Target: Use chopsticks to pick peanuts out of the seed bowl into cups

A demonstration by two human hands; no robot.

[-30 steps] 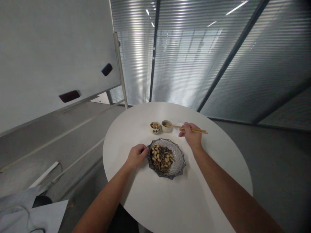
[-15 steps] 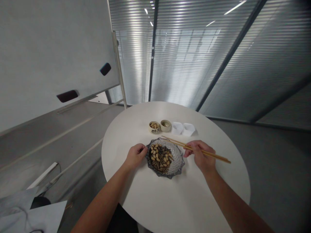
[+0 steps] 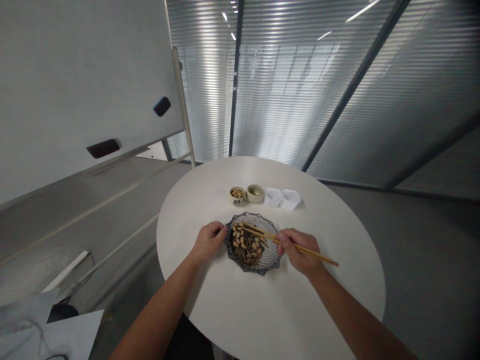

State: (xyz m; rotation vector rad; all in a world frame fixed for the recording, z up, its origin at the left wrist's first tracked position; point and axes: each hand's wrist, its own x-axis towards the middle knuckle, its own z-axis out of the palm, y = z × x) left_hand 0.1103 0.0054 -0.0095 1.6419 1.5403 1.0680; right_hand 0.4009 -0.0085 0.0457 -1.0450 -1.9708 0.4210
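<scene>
A scalloped glass bowl (image 3: 270, 256) stands on the white round table. Pistachios (image 3: 239, 238) and dark striped sunflower seeds (image 3: 250, 254) lie mixed in its left part. My left hand (image 3: 210, 241) pinches the bowl's left rim between thumb and fingers. In my right hand (image 3: 299, 250) is a pair of wooden chopsticks (image 3: 262, 233), slanting to the left over the bowl. Their tips are at the upper pistachios; I cannot tell whether a nut is between them.
Behind the bowl stand a small cup of nuts (image 3: 238, 196), a second small cup (image 3: 255, 194) and two white plastic trays (image 3: 272, 197), side by side. A whiteboard (image 3: 93, 75) is at the left, and a ribbed glass wall (image 3: 281, 90) lies beyond the table (image 3: 240, 310).
My right hand has moved left with the chopsticks, bringing their tips from the bowl's far rim down to the nuts inside. My left hand stays on the rim.
</scene>
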